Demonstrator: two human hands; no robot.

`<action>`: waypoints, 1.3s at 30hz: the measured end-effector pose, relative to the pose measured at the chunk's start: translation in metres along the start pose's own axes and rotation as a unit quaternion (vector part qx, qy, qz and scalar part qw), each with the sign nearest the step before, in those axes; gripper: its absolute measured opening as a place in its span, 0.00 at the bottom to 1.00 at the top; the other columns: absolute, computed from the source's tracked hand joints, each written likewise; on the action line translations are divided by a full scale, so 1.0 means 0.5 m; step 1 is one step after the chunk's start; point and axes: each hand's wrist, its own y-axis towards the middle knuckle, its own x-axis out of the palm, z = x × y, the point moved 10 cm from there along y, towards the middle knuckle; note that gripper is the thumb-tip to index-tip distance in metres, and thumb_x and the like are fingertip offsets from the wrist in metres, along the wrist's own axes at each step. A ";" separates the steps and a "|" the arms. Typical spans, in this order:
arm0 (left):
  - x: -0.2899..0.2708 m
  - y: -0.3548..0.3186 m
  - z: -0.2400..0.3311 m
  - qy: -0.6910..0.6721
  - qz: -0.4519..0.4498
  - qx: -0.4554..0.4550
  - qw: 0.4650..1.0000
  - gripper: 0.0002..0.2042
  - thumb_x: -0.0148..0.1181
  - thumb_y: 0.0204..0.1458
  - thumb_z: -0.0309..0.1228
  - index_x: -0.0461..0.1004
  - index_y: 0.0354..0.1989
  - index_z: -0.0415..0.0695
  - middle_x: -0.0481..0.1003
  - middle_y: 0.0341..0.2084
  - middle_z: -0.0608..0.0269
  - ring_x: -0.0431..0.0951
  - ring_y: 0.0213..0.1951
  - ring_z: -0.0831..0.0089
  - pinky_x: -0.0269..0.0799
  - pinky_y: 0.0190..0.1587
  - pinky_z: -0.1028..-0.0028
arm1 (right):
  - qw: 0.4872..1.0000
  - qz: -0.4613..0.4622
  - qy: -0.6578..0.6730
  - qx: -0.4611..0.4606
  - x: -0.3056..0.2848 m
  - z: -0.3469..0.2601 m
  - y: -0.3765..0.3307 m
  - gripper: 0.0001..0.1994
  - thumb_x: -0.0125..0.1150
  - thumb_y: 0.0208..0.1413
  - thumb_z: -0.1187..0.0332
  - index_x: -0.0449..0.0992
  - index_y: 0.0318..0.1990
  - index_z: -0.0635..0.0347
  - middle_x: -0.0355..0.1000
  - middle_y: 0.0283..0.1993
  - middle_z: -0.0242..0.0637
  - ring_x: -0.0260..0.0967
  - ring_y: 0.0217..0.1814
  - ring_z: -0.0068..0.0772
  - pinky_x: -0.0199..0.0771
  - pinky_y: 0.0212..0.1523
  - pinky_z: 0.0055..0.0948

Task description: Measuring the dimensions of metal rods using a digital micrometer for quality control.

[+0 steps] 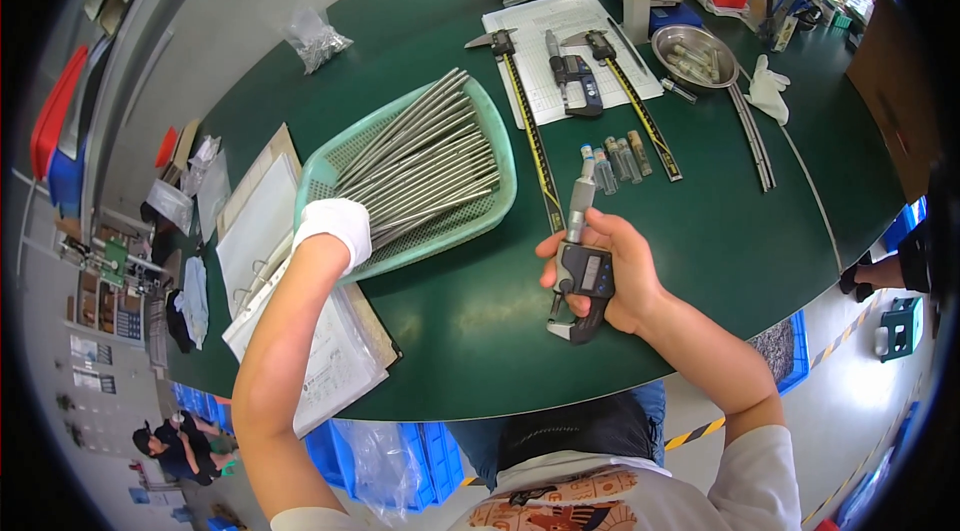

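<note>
My right hand (pixel 625 271) is closed round a digital micrometer (pixel 588 271), holding it above the green table with its frame toward me and its thimble pointing away. A white glove covers my left hand (pixel 338 228), which is at the near left corner of a mint-green plastic basket (pixel 507 166). Its fingers are hidden, so whether it grips anything does not show. Many thin metal rods (pixel 425 156) lie side by side in the basket, some ends leaning on its far rim. Just beyond the micrometer stand or lie several small glass vials (pixel 622 159).
Two digital calipers (pixel 527 126) (pixel 640 111) and a second micrometer (pixel 575 81) rest partly on a paper sheet (pixel 535 16). Farther right are a metal bowl (pixel 665 46), loose rods (pixel 752 141) and a white glove (pixel 768 91). An open binder (pixel 330 351) lies under my left forearm.
</note>
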 end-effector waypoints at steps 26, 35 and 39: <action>-0.109 0.089 -0.001 -0.167 0.460 0.038 0.871 0.04 0.53 0.41 0.26 0.64 0.23 0.41 0.68 0.23 0.50 0.70 0.28 0.51 0.65 0.32 0.60 | 0.999 -0.022 0.004 -0.024 0.000 0.022 0.016 0.21 0.42 0.48 0.49 0.68 0.30 0.60 0.68 0.18 0.34 0.53 0.07 0.20 0.52 0.07 0.22; -0.107 0.134 -0.008 -0.100 0.334 -0.033 0.937 0.06 0.51 0.38 0.27 0.67 0.24 0.38 0.73 0.26 0.46 0.73 0.33 0.50 0.68 0.38 0.61 | 0.999 0.000 -0.020 -0.038 -0.018 0.012 0.017 0.21 0.43 0.47 0.49 0.68 0.32 0.60 0.69 0.19 0.32 0.53 0.07 0.19 0.51 0.08 0.21; -0.089 0.111 0.014 -0.077 0.398 0.045 0.913 0.14 0.43 0.51 0.37 0.69 0.41 0.44 0.72 0.21 0.58 0.55 0.09 0.76 0.52 0.12 0.79 | 0.999 0.033 -0.006 -0.039 -0.037 0.007 0.022 0.21 0.44 0.46 0.49 0.68 0.33 0.59 0.69 0.19 0.32 0.53 0.07 0.19 0.51 0.08 0.21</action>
